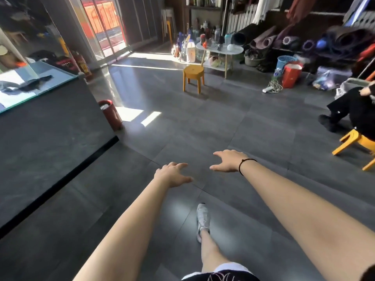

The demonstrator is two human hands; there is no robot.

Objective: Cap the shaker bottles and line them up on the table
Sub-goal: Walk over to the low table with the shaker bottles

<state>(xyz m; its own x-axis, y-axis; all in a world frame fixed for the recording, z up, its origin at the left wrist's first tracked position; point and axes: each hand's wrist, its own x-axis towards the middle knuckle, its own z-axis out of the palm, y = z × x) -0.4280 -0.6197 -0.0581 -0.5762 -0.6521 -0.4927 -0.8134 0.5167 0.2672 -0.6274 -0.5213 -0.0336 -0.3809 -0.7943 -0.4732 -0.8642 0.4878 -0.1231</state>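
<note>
Bottles (210,36) far off, crowded on small white table (235,50) by back wall; caps too small to tell. Yellow stool (193,77) stands on floor just in front of table. Blue basket (285,62) and red bag (291,75) near, to its right. Red bin (111,114) beside dark counter (50,126) on left. Left hand (172,174) and right hand (228,160) stretched out over gray floor (203,126), fingers spread, holding nothing. Black band on right wrist. Another person sits on yellow stool at right edge.
</note>
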